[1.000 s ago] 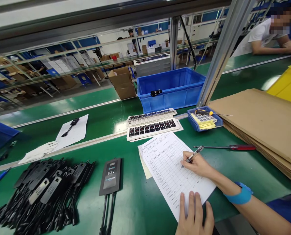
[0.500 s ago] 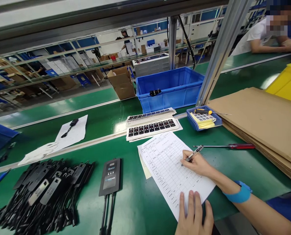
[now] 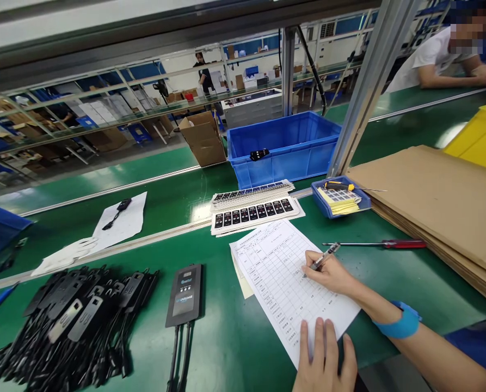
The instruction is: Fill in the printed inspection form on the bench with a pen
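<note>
A printed form (image 3: 273, 283) with a grid lies slanted on the green bench, over a yellowish sheet (image 3: 243, 280). My right hand (image 3: 327, 272) is closed around a pen (image 3: 325, 256), its tip at the middle of the form; a blue band circles that wrist. My left hand (image 3: 324, 356) lies with fingers spread on the form's lower edge. Left of the form is a black device (image 3: 185, 296) with two cables and a small display. Sheets of black labels (image 3: 253, 214) lie just beyond the form's top edge.
A heap of black cabled devices (image 3: 79, 321) fills the lower left. A red-handled screwdriver (image 3: 404, 244) lies beside cardboard sheets (image 3: 438, 201). Behind are a small blue tray (image 3: 340, 209), a large blue bin (image 3: 283, 163) and a metal post (image 3: 373, 81). A person leans at the upper right.
Both my hands, the pen and the form show almost no movement. The person in the far background now stands more upright.
</note>
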`<state>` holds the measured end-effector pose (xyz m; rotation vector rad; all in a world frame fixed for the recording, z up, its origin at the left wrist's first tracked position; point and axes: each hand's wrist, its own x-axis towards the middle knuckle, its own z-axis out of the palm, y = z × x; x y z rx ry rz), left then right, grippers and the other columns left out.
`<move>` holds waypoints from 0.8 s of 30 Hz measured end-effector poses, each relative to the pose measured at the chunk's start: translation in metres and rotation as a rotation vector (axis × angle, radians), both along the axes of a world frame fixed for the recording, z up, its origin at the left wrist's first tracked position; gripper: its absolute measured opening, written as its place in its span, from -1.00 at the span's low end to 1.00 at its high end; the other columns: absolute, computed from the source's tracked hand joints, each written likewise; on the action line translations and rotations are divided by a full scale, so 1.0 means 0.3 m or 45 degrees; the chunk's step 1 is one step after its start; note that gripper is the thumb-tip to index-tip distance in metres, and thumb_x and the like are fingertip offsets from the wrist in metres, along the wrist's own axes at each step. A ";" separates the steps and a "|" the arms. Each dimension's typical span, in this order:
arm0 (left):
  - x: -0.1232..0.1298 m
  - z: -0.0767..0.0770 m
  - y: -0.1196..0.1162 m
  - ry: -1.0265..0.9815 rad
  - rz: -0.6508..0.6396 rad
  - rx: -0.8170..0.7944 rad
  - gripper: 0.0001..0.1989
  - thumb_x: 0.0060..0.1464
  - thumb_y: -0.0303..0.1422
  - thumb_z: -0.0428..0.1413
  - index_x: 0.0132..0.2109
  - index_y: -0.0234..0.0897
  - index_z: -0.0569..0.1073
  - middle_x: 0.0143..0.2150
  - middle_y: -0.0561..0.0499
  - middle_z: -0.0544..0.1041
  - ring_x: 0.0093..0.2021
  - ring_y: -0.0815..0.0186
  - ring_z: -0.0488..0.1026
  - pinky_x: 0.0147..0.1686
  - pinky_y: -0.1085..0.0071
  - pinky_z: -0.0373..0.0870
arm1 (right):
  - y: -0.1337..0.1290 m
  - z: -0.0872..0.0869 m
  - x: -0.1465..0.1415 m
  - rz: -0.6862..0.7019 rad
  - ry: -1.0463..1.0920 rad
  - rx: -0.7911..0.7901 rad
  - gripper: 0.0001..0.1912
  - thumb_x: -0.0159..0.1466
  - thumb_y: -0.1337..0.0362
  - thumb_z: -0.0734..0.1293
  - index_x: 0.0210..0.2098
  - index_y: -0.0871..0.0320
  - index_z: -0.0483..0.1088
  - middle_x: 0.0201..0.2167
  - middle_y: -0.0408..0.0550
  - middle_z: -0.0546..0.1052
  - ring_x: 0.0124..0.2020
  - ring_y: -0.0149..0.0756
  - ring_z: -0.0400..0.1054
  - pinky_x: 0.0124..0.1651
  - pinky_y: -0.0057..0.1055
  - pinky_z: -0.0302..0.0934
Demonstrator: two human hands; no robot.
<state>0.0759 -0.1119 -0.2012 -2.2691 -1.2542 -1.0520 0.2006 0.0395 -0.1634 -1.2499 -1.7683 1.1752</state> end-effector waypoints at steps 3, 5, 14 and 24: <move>-0.002 0.000 -0.001 0.015 0.001 -0.024 -0.80 0.20 -0.41 0.05 -0.13 -0.19 0.56 -0.11 -0.12 0.63 0.07 0.11 0.50 0.31 -0.02 0.11 | 0.001 0.001 -0.002 0.001 0.000 -0.001 -0.67 0.18 0.17 0.27 -0.58 0.07 0.03 -0.65 -0.27 0.10 -0.56 -0.39 -0.02 -0.48 -0.41 -0.09; -0.002 -0.001 -0.004 0.016 0.009 -0.040 -0.81 0.19 -0.39 0.06 -0.13 -0.18 0.56 -0.10 -0.11 0.63 0.07 0.12 0.50 0.32 -0.02 0.08 | 0.001 0.001 -0.002 -0.004 -0.002 -0.003 -0.67 0.18 0.18 0.26 -0.57 0.07 0.02 -0.65 -0.27 0.09 -0.56 -0.40 -0.03 -0.48 -0.42 -0.09; 0.001 -0.007 0.000 0.008 0.006 -0.014 -0.80 0.20 -0.43 0.03 -0.15 -0.20 0.56 -0.11 -0.13 0.63 0.06 0.10 0.50 0.30 -0.03 0.12 | -0.003 0.004 -0.001 0.010 0.003 0.004 -0.66 0.19 0.17 0.27 -0.57 0.07 0.01 -0.65 -0.27 0.09 -0.56 -0.39 -0.02 -0.48 -0.41 -0.09; 0.004 -0.002 0.002 -0.002 0.005 0.002 -0.79 0.19 -0.45 0.03 -0.15 -0.21 0.55 -0.13 -0.13 0.63 0.05 0.10 0.51 0.29 -0.03 0.14 | -0.001 0.000 0.000 -0.002 -0.002 0.034 -0.65 0.18 0.20 0.28 -0.58 0.08 0.01 -0.65 -0.27 0.09 -0.57 -0.40 -0.03 -0.49 -0.41 -0.10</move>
